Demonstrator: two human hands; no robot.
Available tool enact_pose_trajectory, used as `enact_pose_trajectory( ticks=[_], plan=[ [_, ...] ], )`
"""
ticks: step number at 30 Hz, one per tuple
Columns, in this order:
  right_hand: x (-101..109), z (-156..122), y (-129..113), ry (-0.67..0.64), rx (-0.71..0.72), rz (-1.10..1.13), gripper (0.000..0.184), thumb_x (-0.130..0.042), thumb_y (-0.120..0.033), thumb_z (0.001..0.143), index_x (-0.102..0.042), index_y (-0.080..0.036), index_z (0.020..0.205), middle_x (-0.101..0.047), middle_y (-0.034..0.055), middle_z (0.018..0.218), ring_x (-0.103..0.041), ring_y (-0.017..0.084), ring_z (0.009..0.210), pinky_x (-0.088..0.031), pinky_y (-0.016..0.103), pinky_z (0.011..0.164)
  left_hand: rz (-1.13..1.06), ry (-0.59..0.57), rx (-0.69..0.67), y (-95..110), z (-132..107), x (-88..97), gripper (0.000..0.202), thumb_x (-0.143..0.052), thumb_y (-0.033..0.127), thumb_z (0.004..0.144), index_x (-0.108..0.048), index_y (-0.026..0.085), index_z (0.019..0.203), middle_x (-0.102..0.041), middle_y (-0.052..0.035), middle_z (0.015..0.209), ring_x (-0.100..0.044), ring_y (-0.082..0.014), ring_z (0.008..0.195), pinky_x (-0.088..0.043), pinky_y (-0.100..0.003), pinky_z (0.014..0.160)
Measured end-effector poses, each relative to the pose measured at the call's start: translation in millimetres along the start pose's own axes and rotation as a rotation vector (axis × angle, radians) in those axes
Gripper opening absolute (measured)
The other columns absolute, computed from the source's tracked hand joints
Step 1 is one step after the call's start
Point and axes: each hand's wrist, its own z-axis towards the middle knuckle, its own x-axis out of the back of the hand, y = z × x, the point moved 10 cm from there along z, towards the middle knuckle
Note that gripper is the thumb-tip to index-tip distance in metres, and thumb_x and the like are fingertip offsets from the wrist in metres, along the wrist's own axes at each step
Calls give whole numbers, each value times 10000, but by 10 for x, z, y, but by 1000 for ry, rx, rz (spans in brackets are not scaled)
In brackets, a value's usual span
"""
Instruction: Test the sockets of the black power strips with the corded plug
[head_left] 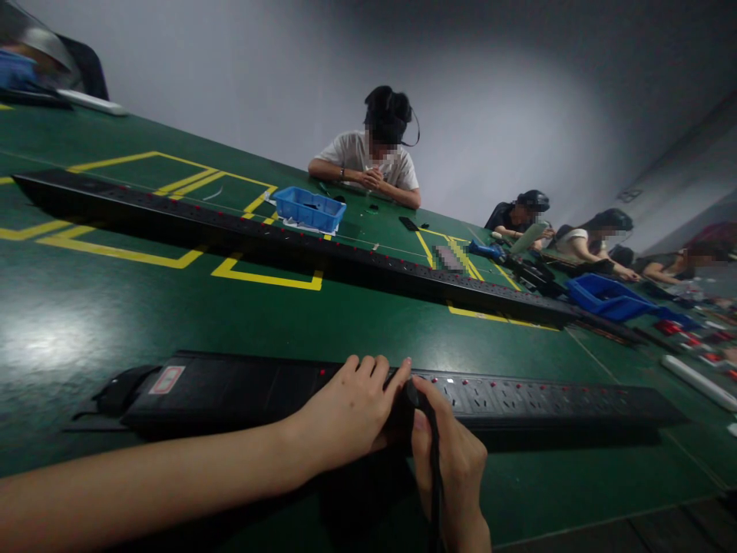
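A long black power strip (230, 392) with a row of sockets and small red parts lies across the green table in front of me. My left hand (354, 407) is laid over its middle, fingers curled over the far edge, gripping it. Between the thumb and fingers of my right hand (454, 453) is a black plug (412, 393), its cord hanging down toward me. The plug is against the strip's top face beside my left fingertips; my hands hide its pins, so I cannot tell how far in it sits. A white label with a red frame (167, 379) marks the strip's left end.
A second, longer power strip (276, 250) lies beyond, over yellow tape markings. Behind it stands a light blue bin (311, 211); a darker blue bin (610, 298) is at the right. A person (368, 161) sits opposite with hands together. More people work along the right side.
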Motion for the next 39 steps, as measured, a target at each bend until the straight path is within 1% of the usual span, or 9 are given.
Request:
enact_pose_trajectory(
  ticks=[4, 7, 14, 23, 31, 39],
  plan=[
    [3, -7, -7, 25, 8, -2, 332, -492, -233, 828, -504, -159, 1151, -664, 55, 979, -658, 113, 691, -496, 190, 689, 2, 7, 2, -2, 5, -5, 733, -481, 454, 779, -203, 103, 1360, -502, -149, 1059, -484, -275, 919, -351, -382, 768],
    [19, -8, -2, 60, -3, -27, 332, -528, -240, 811, -520, -170, 1135, -670, 44, 963, -658, 111, 678, -495, 180, 666, -3, 1, -1, -2, 9, -13, 733, -481, 453, 780, -198, 107, 1361, -505, -149, 1055, -489, -267, 917, -350, -378, 773],
    [18, 4, -8, 63, -10, -8, 329, -533, -218, 809, -518, -173, 1135, -666, 36, 979, -656, 102, 687, -494, 179, 676, -14, -3, 5, -9, 2, -13, 738, -488, 452, 778, -195, 112, 1363, -505, -146, 1056, -485, -270, 931, -353, -379, 779],
    [30, 7, -4, 71, -18, -17, 323, -513, -241, 816, -523, -169, 1131, -677, 43, 939, -659, 109, 655, -503, 180, 657, 4, -6, -2, -4, 4, -14, 720, -457, 473, 793, -205, 109, 1362, -504, -148, 1053, -487, -266, 915, -352, -377, 766],
    [21, 2, -3, 62, -13, -5, 326, -526, -227, 810, -521, -172, 1132, -667, 40, 969, -655, 109, 690, -488, 185, 643, -10, 6, -1, -4, -1, -9, 715, -462, 447, 790, -205, 103, 1362, -510, -147, 1041, -484, -275, 915, -363, -385, 769],
    [18, -1, 6, 61, -12, -3, 337, -538, -218, 806, -512, -176, 1139, -662, 31, 985, -653, 103, 695, -481, 181, 653, -9, 2, -3, -2, -2, -3, 736, -479, 449, 783, -189, 108, 1367, -502, -155, 1071, -480, -276, 942, -362, -386, 784]
  ],
)
